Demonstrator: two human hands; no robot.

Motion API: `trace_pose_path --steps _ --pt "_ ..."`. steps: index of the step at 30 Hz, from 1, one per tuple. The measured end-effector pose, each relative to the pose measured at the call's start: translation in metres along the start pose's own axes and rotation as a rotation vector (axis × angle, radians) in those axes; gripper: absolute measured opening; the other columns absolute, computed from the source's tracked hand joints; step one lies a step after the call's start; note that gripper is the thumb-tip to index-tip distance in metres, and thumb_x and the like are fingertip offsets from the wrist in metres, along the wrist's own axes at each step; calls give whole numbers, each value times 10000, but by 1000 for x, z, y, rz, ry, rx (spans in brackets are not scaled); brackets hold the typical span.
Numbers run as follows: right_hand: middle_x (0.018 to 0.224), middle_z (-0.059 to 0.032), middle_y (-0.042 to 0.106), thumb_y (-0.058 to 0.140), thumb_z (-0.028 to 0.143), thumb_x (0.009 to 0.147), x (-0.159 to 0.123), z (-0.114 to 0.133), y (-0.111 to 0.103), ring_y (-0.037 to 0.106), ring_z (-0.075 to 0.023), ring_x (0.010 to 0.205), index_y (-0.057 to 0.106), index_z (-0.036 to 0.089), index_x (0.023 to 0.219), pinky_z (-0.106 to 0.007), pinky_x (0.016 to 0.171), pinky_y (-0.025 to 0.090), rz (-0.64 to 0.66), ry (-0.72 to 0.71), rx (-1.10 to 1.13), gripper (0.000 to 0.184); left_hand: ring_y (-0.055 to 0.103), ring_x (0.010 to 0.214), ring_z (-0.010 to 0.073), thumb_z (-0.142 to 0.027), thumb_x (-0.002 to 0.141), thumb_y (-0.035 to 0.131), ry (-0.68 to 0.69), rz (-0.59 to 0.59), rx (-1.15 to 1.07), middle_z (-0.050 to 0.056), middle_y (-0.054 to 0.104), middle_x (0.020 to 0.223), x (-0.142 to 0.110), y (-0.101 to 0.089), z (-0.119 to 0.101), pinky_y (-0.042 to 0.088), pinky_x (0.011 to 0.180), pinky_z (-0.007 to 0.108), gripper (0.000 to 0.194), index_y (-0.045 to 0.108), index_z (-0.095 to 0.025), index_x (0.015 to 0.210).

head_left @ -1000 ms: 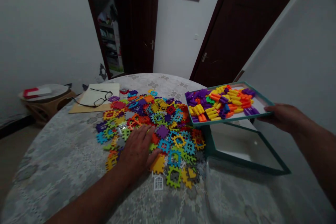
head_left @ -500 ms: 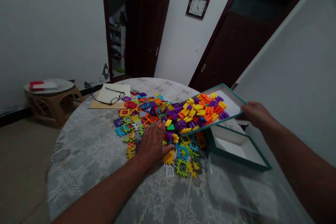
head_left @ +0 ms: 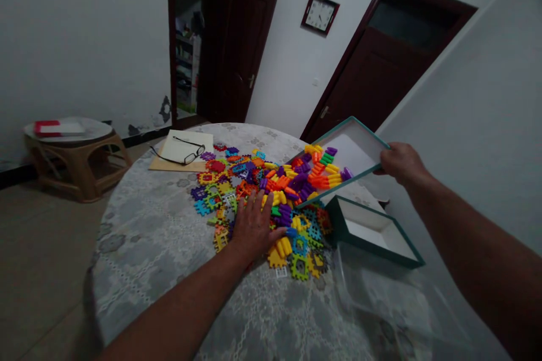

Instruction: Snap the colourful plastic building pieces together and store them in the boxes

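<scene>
My right hand [head_left: 402, 163] grips the right corner of a green-edged box lid [head_left: 359, 149], which is tilted down to the left. Yellow, orange, purple and green plastic pieces [head_left: 318, 169] lie in the lid and spill over its low end. Below that end spreads a pile of colourful notched building tiles [head_left: 220, 180] on the table, with loose pieces landing on top. My left hand [head_left: 254, 223] rests on the near side of the pile, palm down and fingers stretched out. Its thumb is beside a blue piece [head_left: 291, 232].
A green box [head_left: 376, 231] with a white inside stands right of the pile. Before it lies a clear plastic container [head_left: 381, 287]. Eyeglasses [head_left: 186, 155] rest on paper [head_left: 173, 146] at the back left of the round table [head_left: 148, 271]. A stool [head_left: 80, 158] stands further left.
The lid's right end has been raised more steeply. More pieces have slid off it onto the tiles near my left hand, leaving fewer inside. My left hand stays on the pile.
</scene>
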State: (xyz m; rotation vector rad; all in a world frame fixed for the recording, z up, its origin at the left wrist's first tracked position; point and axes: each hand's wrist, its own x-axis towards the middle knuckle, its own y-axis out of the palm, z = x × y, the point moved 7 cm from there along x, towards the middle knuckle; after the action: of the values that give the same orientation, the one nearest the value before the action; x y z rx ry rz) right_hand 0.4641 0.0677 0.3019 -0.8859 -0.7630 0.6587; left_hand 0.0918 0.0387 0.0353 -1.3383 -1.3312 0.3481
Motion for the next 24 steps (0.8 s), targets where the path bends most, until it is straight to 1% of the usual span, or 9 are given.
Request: trace_pose_path --steps 3,6,9,12,17,21,24 --pt "720 -135 751 638 123 898 -4 24 -11 771 -282 844 798 111 966 -294 731 534 -68 -36 -143 174 389 1652 456 -707 963 738 -23 -8 5 258 456 1758 1 -5 1 252 1366 678 972 468 -149 1712" --pt "789 -171 787 595 117 931 -10 44 -14 770 -279 846 814 94 1014 -303 744 510 -73 -71 -221 235 400 1644 467 -697 952 756 -43 -14 11 274 455 1755 1 -8 2 259 1360 681 981 479 -131 1704" --pt "883 -202 806 559 117 971 -17 60 -17 766 -277 896 816 72 1086 -306 780 492 -86 -120 -303 285 394 1644 481 -683 939 776 -56 -26 7 281 451 1756 1 -8 3 261 1353 697 994 473 -131 1708" --pt "917 -203 808 538 132 1000 -25 74 -20 752 -281 934 813 72 1114 -308 798 483 -100 -164 -385 304 378 1653 480 -684 948 760 -64 -44 6 280 443 1762 1 -8 5 238 1356 705 990 466 -128 1712" --pt "942 -189 808 507 142 1021 -35 92 -26 732 -288 947 800 81 1167 -321 827 487 -141 -226 -422 333 375 1658 470 -683 951 756 -83 -41 18 278 436 1768 2 -8 6 249 1352 696 997 456 -123 1719" --pt "1016 -210 812 486 110 1009 -40 101 -21 733 -300 1001 785 70 1196 -334 844 472 -147 -283 -449 355 375 1656 472 -679 951 762 -84 -41 24 279 428 1772 3 -9 5 241 1352 700 1010 441 -118 1727" --pt "1069 -216 812 482 126 1015 -42 103 -19 729 -315 1037 771 74 1222 -345 855 466 -182 -304 -475 359 369 1660 471 -677 961 751 -85 -34 22 287 421 1774 2 -10 6 234 1354 701 1012 425 -109 1733"
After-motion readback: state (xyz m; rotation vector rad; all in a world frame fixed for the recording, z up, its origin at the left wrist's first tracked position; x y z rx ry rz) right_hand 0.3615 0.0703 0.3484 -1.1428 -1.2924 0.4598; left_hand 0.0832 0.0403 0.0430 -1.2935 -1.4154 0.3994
